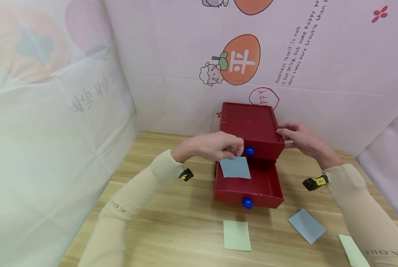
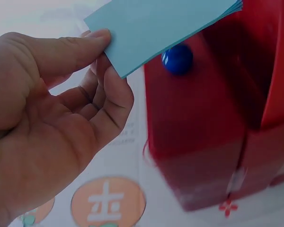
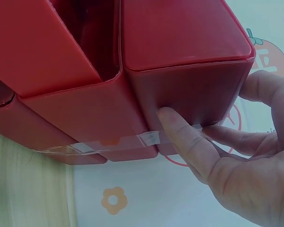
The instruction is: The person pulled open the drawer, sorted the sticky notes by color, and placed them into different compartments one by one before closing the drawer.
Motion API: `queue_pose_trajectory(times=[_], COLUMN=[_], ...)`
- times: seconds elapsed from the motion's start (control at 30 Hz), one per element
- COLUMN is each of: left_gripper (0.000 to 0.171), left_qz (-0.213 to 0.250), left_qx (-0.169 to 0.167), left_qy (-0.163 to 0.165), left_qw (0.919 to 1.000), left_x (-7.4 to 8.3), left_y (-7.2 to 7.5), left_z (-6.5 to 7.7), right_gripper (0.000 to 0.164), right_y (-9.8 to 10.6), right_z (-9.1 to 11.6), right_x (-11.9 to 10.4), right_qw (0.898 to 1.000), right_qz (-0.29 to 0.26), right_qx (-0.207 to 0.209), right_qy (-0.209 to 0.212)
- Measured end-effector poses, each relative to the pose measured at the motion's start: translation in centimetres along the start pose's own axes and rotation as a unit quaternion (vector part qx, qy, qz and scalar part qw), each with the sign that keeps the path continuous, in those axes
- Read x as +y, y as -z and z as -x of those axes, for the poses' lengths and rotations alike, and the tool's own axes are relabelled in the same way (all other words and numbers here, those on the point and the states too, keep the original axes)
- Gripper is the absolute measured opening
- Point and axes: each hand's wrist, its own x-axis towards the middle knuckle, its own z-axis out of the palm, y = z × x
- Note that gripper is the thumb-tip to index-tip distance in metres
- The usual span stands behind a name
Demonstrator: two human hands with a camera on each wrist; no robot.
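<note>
My left hand [image 1: 215,145] pinches one edge of a pad of light blue sticky notes [image 2: 161,33] between thumb and fingers. In the head view the pad hangs over a pulled-out drawer [image 1: 249,186] of a red drawer cabinet [image 1: 250,122]. The drawer above it is closed, with a blue knob [image 1: 249,151] at its front. My right hand [image 1: 304,141] touches the right side of the cabinet near its top. In the right wrist view one extended finger [image 3: 182,137] presses the side wall, while the thumb lies by the upper edge.
On the wooden table [image 1: 165,218] before the cabinet lie a pale green note pad [image 1: 237,236] and a blue one [image 1: 307,226]. Another green pad [image 1: 351,250] is partly covered by the right sleeve. A printed white cloth [image 1: 172,104] hangs behind the cabinet.
</note>
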Motion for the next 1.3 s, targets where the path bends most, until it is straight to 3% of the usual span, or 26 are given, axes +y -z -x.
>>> queue_pose_trajectory(times=[0.23,0.5,0.8,0.97,1.3], left_gripper=[0.004,0.008,0.009,0.011,0.018], left_qz=[0.002,-0.022,-0.054,-0.076,-0.094], left_qx=[-0.068,-0.116,-0.137,-0.126,-0.113], left_qy=[0.014,0.032,0.071,0.090,0.082], left_qw=[0.9976,0.9924,0.9865,0.9850,0.9858], left_x=[0.2,-1.5,-2.2,-2.3,-2.4], left_y=[-2.4,-4.6,-6.3,-6.5,-6.2], left_z=[-2.3,-3.3,-3.5,-3.3,-2.9], right_gripper=[0.058,0.058,0.058,0.058,0.058], right_y=[0.0,0.0,-0.1,-0.2,-0.2], right_z=[0.0,-0.1,0.0,0.0,0.0], right_x=[0.0,0.0,0.2,0.1,0.1], right_qw=[1.000,1.000,1.000,1.000,1.000], right_qz=[-0.001,0.002,0.008,0.002,-0.003], right_qx=[0.001,0.000,-0.001,-0.003,-0.001], right_qy=[-0.001,0.001,0.009,0.010,0.009])
